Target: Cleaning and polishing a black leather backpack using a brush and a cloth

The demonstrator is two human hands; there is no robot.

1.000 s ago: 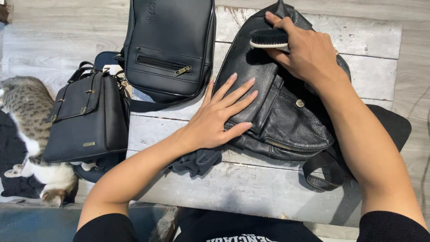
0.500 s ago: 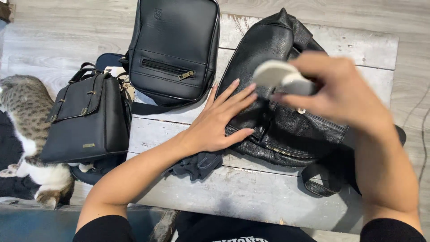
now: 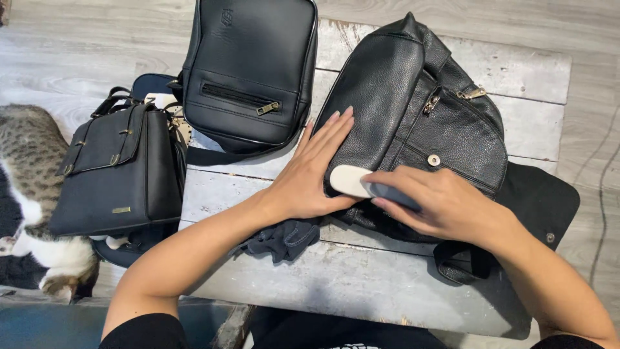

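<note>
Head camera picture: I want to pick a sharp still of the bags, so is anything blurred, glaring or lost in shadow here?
Head view: sharp overall; the right hand with the brush and the left hand on the pebbled backpack show no smear. Light is soft and even, with mild sheen on the smooth bag but no harsh glare. Shadows under the forearms on the bench are faint.

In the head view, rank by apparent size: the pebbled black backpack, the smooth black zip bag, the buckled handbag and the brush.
1. Pebbled black backpack, largest.
2. Smooth black zip bag and buckled handbag look alike; the zip bag is cut off at the top.
3. Brush in the right hand, smallest.
</note>
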